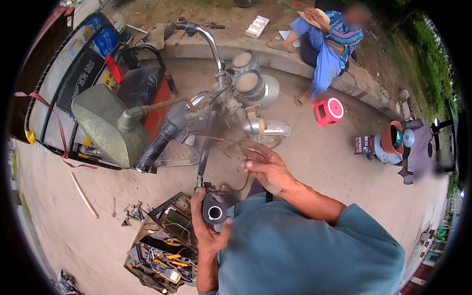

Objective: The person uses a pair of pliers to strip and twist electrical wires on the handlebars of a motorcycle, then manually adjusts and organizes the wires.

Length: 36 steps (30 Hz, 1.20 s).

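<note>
My left hand point(210, 231) is wrapped round a black handlebar fitting point(207, 202), round, with a pale-rimmed hole facing me. It sits at the near end of the dark handlebar tube point(203, 162). A thin black cable point(247, 181) curves from the fitting up to my right hand point(268, 169), whose thumb and forefinger close on its end while the other fingers are half bent. Ahead of my hands stands the front of a motor tricycle, with two round dusty gauges point(249, 84) and a chrome handlebar point(209, 42). Loose thin wires hang beside the steering column.
An open toolbox point(140, 236) full of tools stands low at the left, by my left forearm. The green mirror point(105, 125) juts out at left. Beyond are a red stool point(328, 111), a person seated on the kerb point(327, 44), and a parked scooter point(393, 142) at right.
</note>
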Available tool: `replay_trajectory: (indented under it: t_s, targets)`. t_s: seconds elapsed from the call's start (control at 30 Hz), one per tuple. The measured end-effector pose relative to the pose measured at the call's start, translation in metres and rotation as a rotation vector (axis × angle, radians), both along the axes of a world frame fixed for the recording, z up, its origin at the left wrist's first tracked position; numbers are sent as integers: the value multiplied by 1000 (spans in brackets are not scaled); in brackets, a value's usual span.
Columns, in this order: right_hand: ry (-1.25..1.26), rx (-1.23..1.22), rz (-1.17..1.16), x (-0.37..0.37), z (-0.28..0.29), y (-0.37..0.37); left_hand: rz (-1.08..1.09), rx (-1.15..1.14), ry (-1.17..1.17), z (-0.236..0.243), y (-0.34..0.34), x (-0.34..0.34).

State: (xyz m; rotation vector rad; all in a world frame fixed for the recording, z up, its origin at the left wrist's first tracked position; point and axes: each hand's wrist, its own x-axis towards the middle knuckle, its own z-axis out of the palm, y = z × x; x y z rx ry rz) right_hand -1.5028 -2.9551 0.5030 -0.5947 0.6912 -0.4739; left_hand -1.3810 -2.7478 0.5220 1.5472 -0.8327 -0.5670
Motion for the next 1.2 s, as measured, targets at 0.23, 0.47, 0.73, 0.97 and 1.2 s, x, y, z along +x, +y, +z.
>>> replay_trajectory:
  t_s: [0.23,0.47,0.73,0.97,1.2]
  targets:
    - [-145,-298,-405,-96,54,-104,-269,-181,-720,15,-154,-22]
    - [-71,-694,-379,-107,57,-161,45,8,-971,-8,-265,-13]
    - [83,-789,-145,-75,37,-184,71,226,-1103,-11,-334,31]
    - [149,-879,3,-49,36,-179,102,514,-1274,-26,-324,46]
    - [206,-891,53,-30,21,-172,-2,296,-1174,-10,-309,41]
